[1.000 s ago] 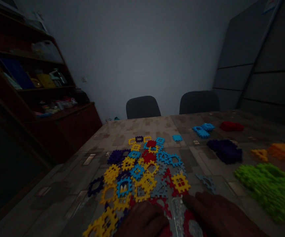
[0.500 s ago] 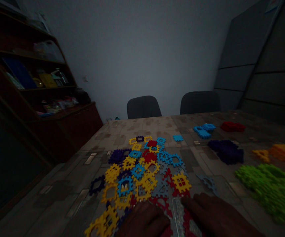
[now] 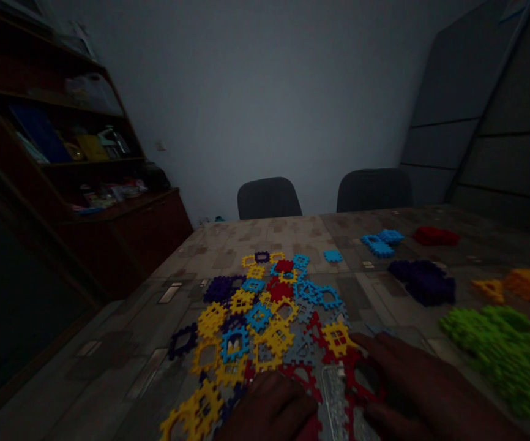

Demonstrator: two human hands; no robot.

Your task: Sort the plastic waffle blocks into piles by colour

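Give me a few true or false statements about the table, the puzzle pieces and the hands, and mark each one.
1. Both hands rest on the joined patch of pieces at the near edge. True: left hand, right hand.
2. The green pile lies left of the patch. False: it lies to the right.
3. Two chairs stand at the table's far side. True.
4. The purple pile sits on the shelf. False: it lies on the table.
5. The loose blue pieces touch the right hand. False: they lie far from it.

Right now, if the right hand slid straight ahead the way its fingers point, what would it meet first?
Probably the yellow window tile, just beyond the right hand; its fingertips already rest by the red tile. Dim light blurs depth.
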